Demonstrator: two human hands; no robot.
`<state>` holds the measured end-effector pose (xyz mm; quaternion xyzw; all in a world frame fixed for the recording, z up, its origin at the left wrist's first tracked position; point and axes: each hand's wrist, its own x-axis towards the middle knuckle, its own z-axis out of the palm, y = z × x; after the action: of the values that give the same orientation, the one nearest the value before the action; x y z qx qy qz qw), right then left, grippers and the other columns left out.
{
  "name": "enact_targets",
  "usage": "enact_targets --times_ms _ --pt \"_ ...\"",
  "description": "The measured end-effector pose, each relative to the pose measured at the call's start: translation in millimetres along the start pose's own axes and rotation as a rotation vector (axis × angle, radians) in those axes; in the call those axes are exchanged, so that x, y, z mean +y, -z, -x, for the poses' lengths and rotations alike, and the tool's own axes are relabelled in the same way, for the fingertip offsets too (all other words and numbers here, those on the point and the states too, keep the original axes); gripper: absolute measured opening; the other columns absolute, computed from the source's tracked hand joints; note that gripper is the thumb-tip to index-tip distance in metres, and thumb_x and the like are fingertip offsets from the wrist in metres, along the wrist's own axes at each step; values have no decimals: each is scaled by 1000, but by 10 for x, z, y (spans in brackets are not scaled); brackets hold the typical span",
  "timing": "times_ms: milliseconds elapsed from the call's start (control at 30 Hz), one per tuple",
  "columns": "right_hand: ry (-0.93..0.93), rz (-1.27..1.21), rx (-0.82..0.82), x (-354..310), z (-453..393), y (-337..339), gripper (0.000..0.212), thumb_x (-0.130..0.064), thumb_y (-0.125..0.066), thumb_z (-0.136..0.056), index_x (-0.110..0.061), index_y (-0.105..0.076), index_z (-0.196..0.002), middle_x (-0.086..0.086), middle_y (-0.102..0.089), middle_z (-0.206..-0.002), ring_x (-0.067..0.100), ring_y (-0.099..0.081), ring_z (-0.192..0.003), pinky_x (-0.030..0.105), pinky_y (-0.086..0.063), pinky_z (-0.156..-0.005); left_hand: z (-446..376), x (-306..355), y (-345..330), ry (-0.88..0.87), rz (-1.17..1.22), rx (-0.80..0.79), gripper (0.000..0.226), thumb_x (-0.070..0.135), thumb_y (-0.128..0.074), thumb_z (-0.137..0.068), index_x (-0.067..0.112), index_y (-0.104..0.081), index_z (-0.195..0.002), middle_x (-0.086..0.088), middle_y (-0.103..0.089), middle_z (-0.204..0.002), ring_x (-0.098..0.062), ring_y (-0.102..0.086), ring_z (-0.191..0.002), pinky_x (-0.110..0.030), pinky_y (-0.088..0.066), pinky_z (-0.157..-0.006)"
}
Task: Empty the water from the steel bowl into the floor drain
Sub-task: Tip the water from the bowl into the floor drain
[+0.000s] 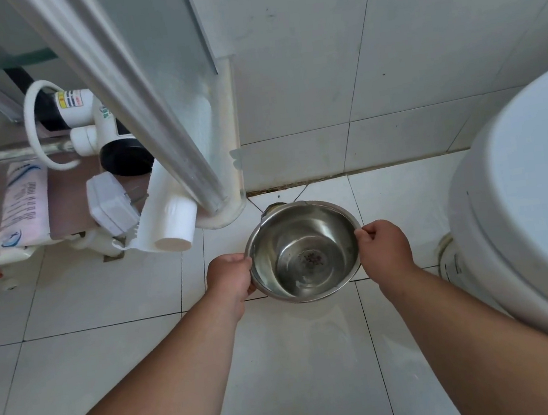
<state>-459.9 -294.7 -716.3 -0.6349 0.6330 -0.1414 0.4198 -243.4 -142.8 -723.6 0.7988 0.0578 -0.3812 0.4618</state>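
A round steel bowl hangs over the white tiled floor, held level by its rim from both sides. My left hand grips the left rim and my right hand grips the right rim. Dark specks lie at the bowl's bottom, and a little clear water seems to sit there. Just beyond the bowl's far rim, a metal floor drain peeks out by the base of the wall; the bowl hides most of it.
A white toilet fills the right side. A metal pole slants down to a curved curb left of the drain. Behind it sit a white roll, a plug adapter, a pink package and a white hose.
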Motion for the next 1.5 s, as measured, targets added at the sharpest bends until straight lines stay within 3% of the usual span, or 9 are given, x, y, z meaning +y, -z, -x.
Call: enact_targets --times_ms 733,1067,1233,1500 --pt "-8 7 -6 -8 -14 41 24 -27 -56 -105 -9 -68 -95 8 -73 -88 34 -71 -84 45 -60 -82 1 -16 -46 -5 -5 11 16 0 -66 -93 10 -78 -90 -21 -82 -95 -30 -72 -74 -51 -67 -82" --pt "-16 -3 -21 -34 -24 58 25 -26 -57 -104 -7 -68 -91 11 -73 -84 37 -72 -81 48 -61 -81 -4 -10 -39 2 -10 7 15 1 -66 -94 10 -78 -91 -17 -82 -91 -31 -76 -76 -37 -65 -69" --pt "-31 -7 -20 -40 -28 61 26 -26 -57 -104 -7 -67 -89 10 -73 -83 37 -72 -80 48 -61 -81 -1 -7 -50 5 -1 4 18 -1 -65 -93 9 -79 -87 -19 -81 -90 -31 -74 -75 -42 -68 -74" --pt "-25 -13 -8 -65 -30 59 25 -25 -58 -104 -6 -68 -92 8 -71 -83 36 -70 -83 46 -60 -81 3 11 -39 0 16 13 18 1 -64 -96 11 -77 -89 -15 -80 -91 -29 -74 -77 -36 -65 -68"
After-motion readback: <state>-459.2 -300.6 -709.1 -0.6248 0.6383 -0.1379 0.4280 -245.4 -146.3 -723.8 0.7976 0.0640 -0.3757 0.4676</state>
